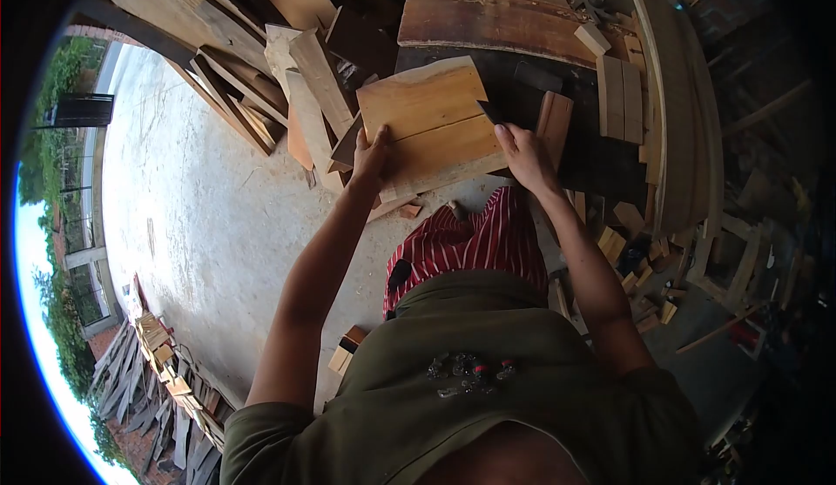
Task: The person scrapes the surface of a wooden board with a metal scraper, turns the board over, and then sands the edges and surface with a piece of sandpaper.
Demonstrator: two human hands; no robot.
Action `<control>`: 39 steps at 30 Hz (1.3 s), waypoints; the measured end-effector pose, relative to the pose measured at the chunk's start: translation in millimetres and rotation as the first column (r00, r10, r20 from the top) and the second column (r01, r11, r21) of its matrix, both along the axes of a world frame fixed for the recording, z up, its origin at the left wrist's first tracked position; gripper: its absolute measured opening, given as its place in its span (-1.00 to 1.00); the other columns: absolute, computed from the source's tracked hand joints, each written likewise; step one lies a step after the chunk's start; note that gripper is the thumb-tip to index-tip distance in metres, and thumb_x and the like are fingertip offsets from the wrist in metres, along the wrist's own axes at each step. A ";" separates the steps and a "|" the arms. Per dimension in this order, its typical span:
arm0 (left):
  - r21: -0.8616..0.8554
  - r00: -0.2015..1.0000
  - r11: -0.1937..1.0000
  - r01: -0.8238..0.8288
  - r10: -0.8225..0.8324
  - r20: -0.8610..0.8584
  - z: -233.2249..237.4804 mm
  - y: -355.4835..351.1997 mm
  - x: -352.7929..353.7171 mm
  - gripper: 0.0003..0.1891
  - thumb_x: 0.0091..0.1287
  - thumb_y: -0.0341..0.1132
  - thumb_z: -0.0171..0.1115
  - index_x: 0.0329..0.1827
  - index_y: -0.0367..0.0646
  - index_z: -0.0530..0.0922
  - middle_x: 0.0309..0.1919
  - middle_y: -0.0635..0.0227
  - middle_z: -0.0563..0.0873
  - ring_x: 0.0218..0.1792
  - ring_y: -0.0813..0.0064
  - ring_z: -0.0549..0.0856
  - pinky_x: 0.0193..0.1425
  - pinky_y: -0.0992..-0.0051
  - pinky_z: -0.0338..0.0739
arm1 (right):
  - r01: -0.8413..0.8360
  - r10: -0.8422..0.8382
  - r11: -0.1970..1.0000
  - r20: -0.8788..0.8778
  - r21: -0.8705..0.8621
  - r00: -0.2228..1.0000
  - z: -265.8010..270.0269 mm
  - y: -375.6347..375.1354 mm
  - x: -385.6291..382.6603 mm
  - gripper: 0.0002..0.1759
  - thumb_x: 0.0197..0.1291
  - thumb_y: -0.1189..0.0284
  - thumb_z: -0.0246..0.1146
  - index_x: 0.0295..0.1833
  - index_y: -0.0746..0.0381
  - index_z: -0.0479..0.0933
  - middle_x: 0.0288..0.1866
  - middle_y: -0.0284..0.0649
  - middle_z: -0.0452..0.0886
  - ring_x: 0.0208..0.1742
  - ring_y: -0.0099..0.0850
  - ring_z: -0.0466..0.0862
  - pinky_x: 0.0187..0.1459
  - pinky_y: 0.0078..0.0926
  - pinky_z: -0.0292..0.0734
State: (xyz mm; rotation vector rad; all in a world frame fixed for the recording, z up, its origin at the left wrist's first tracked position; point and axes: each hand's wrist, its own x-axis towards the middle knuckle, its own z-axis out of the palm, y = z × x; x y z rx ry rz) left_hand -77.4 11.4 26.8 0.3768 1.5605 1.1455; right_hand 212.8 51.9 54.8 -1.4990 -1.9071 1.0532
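Note:
In the head view, a light-brown wooden board (427,102) with a dark line across its middle is held in front of me, over the edge of the dark bench. My left hand (372,154) grips its left edge, thumb on the upper face and the other fingers hidden beneath. At the opposite edge, my right hand (525,154) is closed around a small dark flat piece (488,112), whose pointed end sticks out past the fingers over the board. What kind of thing this piece is, I cannot tell. A short reddish-brown wood block (554,124) lies just beyond my right hand.
Planks and offcuts (313,76) are stacked at the left of the dark bench (592,158). A wide reddish-brown slab (488,19) lies at its back, pale blocks (620,97) at its right. Scrap wood (644,267) litters the floor at right; concrete floor (209,198) spreads left.

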 end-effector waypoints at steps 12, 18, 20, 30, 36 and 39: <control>-0.321 0.766 0.916 -0.240 0.382 0.518 26.2 -32.5 174.0 -0.41 0.70 0.03 -0.25 0.64 -0.11 0.09 0.65 0.05 0.03 0.64 -0.01 0.13 0.51 -0.44 0.25 | -0.141 0.116 0.970 0.138 0.195 0.984 -12.8 138.4 -39.6 -0.44 0.58 0.01 -0.02 -0.09 0.31 0.59 -0.21 0.17 0.69 -0.08 0.20 0.72 -0.12 0.03 0.60; -0.012 0.619 0.956 0.294 -0.181 0.764 60.6 -25.0 168.1 -0.48 0.71 -0.12 -0.18 0.58 -0.25 0.21 0.43 0.06 0.46 0.40 0.11 0.53 0.43 0.00 0.51 | -0.173 0.014 0.859 0.316 0.482 0.949 -17.1 141.2 -32.1 -0.61 0.54 0.14 0.11 0.20 0.18 0.58 -0.16 0.10 0.74 -0.10 0.13 0.75 -0.12 0.02 0.66; 0.240 0.737 0.877 0.416 -0.480 0.476 70.7 -21.9 135.9 -0.54 0.71 -0.18 -0.11 0.48 -0.31 0.38 0.20 0.07 0.67 0.22 0.21 0.68 0.38 0.23 0.56 | -0.138 -0.022 0.924 0.410 0.356 0.912 -2.3 113.8 -26.3 -0.57 0.53 0.15 0.12 0.33 0.15 0.52 -0.16 0.10 0.75 -0.14 0.10 0.76 -0.16 -0.01 0.67; 0.029 0.134 0.890 0.455 -0.036 -0.990 -9.2 91.9 52.8 -0.56 0.53 -0.07 0.12 0.45 0.20 0.51 0.42 0.42 0.55 0.49 0.20 0.40 0.57 -0.12 0.12 | -0.192 0.060 0.935 0.400 0.299 0.915 -5.6 52.2 -31.2 -0.36 0.42 0.56 0.18 0.57 -0.03 0.38 -0.09 0.10 0.73 -0.05 0.06 0.75 0.00 -0.06 0.66; -0.108 0.050 0.898 0.427 -0.143 -0.988 1.5 91.8 61.5 -0.53 0.58 0.02 0.01 0.51 0.24 0.47 0.37 0.41 0.57 0.47 0.25 0.42 0.54 0.06 0.21 | -0.186 0.049 0.945 0.444 0.269 0.895 -13.7 57.4 -35.1 -0.31 0.33 0.62 0.18 0.55 -0.02 0.41 -0.15 0.13 0.71 -0.09 0.10 0.75 -0.05 0.01 0.65; -0.129 0.066 0.891 0.436 -0.175 -0.982 4.9 92.8 62.0 -0.42 0.53 0.15 0.04 0.53 0.17 0.44 0.35 0.32 0.56 0.47 0.17 0.39 0.53 0.05 0.20 | -0.197 0.063 0.936 0.411 0.293 0.910 -10.8 58.7 -34.9 -0.29 0.31 0.64 0.18 0.56 -0.02 0.40 -0.18 0.12 0.72 -0.13 0.11 0.76 -0.09 0.01 0.66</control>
